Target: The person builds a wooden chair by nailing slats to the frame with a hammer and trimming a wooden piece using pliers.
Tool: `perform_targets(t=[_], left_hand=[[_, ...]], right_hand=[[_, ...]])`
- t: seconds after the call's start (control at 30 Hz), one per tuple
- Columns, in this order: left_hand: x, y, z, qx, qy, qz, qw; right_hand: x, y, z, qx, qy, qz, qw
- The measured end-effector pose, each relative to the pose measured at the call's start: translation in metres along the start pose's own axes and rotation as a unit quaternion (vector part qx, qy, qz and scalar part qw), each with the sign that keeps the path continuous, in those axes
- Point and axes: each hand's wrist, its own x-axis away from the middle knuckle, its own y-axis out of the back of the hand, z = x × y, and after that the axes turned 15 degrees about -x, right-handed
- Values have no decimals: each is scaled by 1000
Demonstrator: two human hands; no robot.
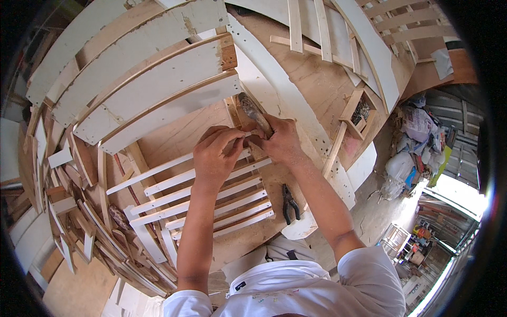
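Note:
My right hand is closed around a worn hammer, its upper end angled away from me. Beside it my left hand has thumb and fingers pinched on something small and pale, too small to make out, just under the hammer. Both hands are over the right end of several parallel white-edged wooden slats, laid on a plywood surface. A pair of black-handled pliers lies to the right of the slats, below my hands.
Curved white boards are stacked beyond my hands. An open wooden box of small metal pieces sits at right. Loose offcuts crowd the left, strips lie at top right, and bags are piled off the table's right edge.

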Motion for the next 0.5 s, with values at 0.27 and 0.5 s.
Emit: perform_targets(t=[0.27, 0.5], left_hand=[[2, -4, 0, -17, -5, -15, 1000], [2, -2, 0, -37, -38, -43, 998]], right_hand=[[14, 7, 21, -17, 27, -46, 998], [80, 33, 73, -59, -103, 11, 993]])
